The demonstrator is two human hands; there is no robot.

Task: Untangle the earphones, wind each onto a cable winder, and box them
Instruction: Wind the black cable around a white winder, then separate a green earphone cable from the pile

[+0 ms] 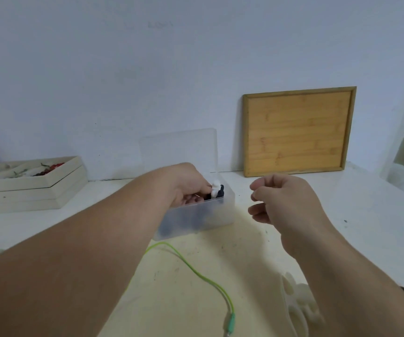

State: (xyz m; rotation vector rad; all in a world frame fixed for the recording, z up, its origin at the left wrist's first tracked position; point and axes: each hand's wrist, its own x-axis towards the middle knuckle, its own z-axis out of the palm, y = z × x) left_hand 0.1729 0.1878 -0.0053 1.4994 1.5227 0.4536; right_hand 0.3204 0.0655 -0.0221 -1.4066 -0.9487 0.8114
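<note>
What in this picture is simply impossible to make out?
Head view:
- Clear box contents: dark shapes blurred by its frosted wall.
- White-and-dark bundle the left hand grips: too blurred to identify.
- Whether the right hand pinches anything: too small to tell.
- White winders: partly hidden by the right forearm.
- Green cable: one end under the left forearm, the other cut by the bottom edge.

Our left hand (188,188), gripping a wound earphone (216,190), fills most of the mouth of the translucent box (220,215), and the raised lid (179,147) blocks any approach from behind. To the right of the box the table (342,215) lies open, under our hovering right hand (283,203). Nearer us, a green earphone cable (196,269) and white cable winders (298,305) lie in the way; stacked wooden trays (26,190) close the far left.
</note>
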